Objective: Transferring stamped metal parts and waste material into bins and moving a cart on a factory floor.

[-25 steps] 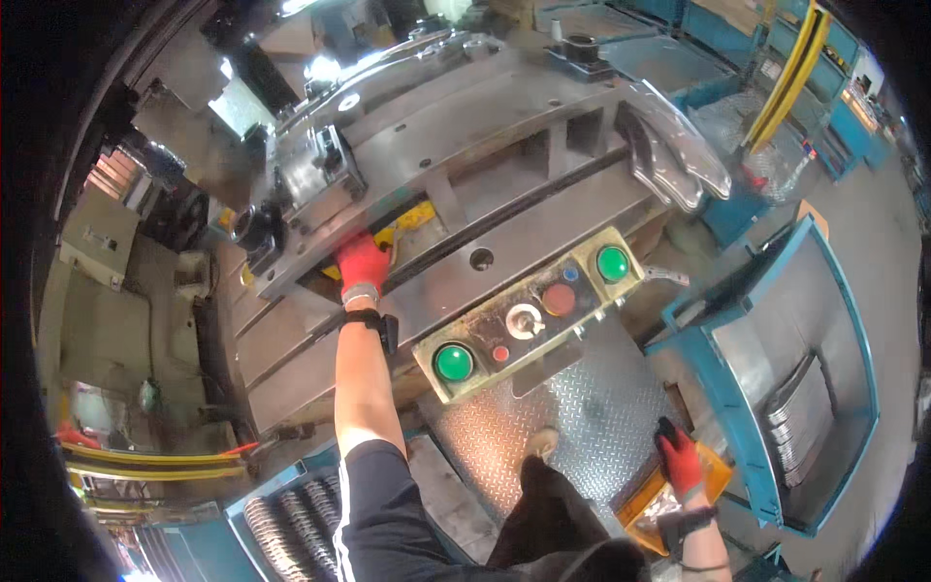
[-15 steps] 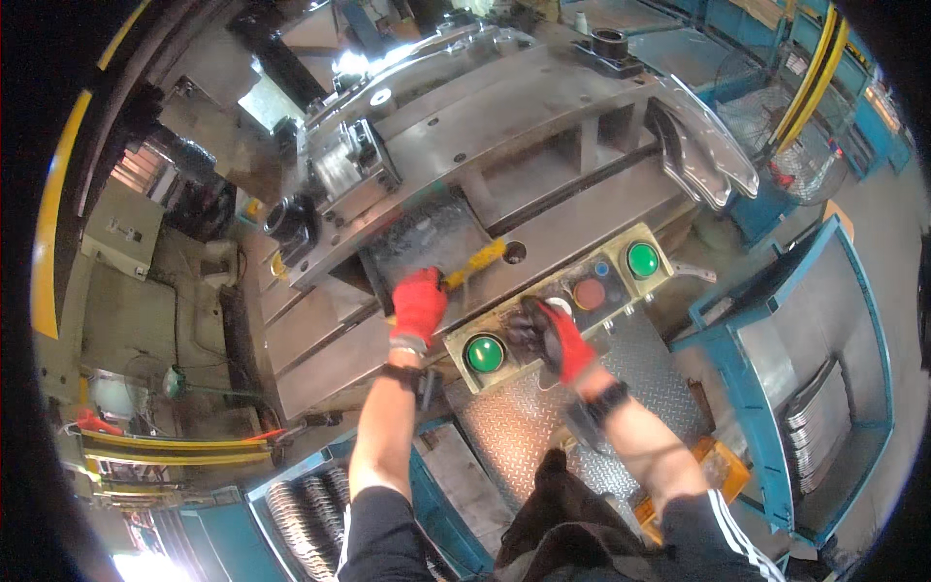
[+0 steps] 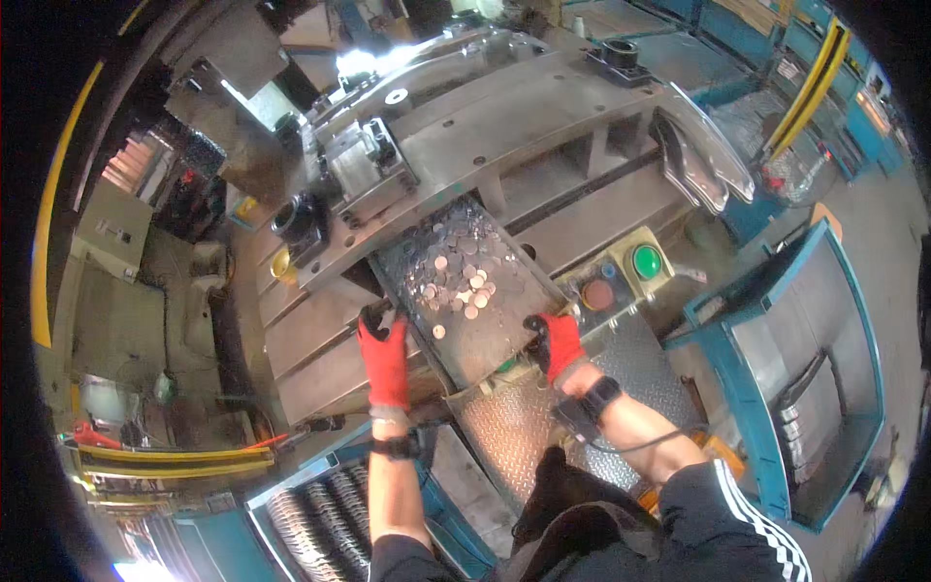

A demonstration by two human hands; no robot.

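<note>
Both forearms (image 3: pixel 396 497) reach forward, left grip (image 3: pixel 384 357) and right grip (image 3: pixel 557 347) apart, fingers (image 3: pixel 536 328) bent.

Left hand (image 3: pixel 385 359), left of centre: glove red, black at the fingertips; right hand (image 3: pixel 560 349), right of centre, wears the same red and black; mid-frame I log a dull grey tray (image 3: pixel 465 351) and discs (image 3: pixel 473 291), some dark silver, others pale copper; further right, a cream control box (image 3: pixel 626 281), with a green button (image 3: pixel 647 261), a brownish-red button (image 3: pixel 597 294) and a small blue button (image 3: pixel 608 270); lower centre, I note a grey raised-tread floor plate (image 3: pixel 621 373), orange-brown at its left; lower right, black sleeve (image 3: pixel 713 519), white stripes; far right, blue bin (image 3: pixel 745 407); upper right, yellow-and-black striped post (image 3: pixel 819 87).
</note>
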